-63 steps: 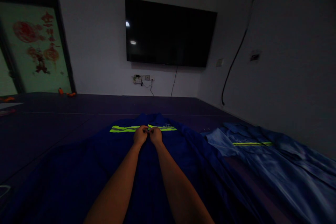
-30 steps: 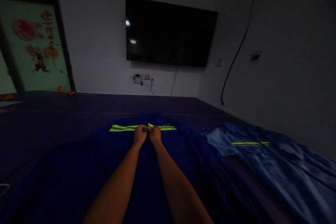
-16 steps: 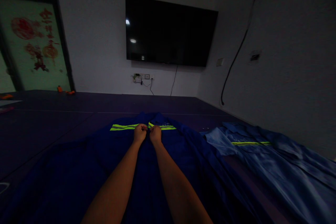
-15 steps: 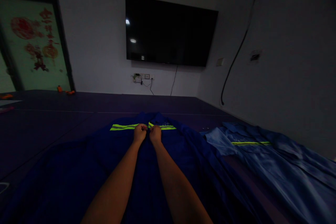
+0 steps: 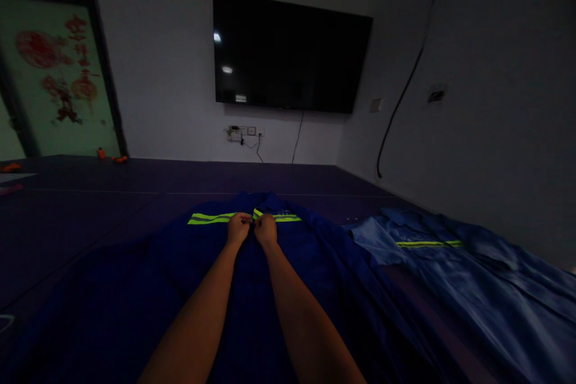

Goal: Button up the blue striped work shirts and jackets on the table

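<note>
A dark blue work jacket lies spread out in front of me, its collar at the far end. A yellow-green reflective stripe runs across its chest. At the jacket's front opening, my left hand is closed with fingertips pinching the fabric edge. Close beside it, my right hand is closed on the other edge, where the stripe folds up a little. The fingertips nearly meet. Any button or fastener between them is too small and dark to make out.
A lighter, faded blue work garment with a yellow-green stripe lies to the right on the purple floor. Small orange objects sit by the door at the far left. A television hangs on the far wall; a black cable hangs at right.
My hands have drawn very slightly closer together at the jacket's front opening. The view has shifted a touch; the garments lie as before.
</note>
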Motion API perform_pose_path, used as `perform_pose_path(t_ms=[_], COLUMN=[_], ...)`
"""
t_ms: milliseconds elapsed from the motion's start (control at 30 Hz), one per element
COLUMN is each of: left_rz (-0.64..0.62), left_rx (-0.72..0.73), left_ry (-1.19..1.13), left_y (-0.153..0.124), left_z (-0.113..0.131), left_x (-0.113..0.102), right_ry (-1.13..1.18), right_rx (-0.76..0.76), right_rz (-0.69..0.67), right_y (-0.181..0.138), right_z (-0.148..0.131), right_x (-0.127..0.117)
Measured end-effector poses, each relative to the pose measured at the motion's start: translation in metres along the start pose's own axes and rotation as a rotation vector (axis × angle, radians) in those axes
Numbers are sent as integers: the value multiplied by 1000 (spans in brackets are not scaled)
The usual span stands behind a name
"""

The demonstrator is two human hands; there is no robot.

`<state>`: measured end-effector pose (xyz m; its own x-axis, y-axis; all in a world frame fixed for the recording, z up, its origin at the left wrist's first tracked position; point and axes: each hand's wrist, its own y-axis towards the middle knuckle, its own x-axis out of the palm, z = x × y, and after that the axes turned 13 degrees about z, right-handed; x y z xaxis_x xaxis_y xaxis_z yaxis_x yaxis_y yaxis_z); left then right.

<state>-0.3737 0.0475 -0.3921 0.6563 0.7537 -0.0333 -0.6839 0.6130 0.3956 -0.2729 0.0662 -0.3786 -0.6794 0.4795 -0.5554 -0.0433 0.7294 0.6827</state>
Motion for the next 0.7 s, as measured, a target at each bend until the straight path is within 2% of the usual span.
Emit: perform_pose_path(t_ms=[400,700], left_rz=[9,24], left_rx=[8,35], left_ry=[-5,25], left_y=[0,1], left_z=[0,-2], left_x=[-1,0], right_ry=[112,234], right_rx=[51,-1], right_rz=[39,29], right_y=[1,3], right_z=[1,9], right_x=[0,8])
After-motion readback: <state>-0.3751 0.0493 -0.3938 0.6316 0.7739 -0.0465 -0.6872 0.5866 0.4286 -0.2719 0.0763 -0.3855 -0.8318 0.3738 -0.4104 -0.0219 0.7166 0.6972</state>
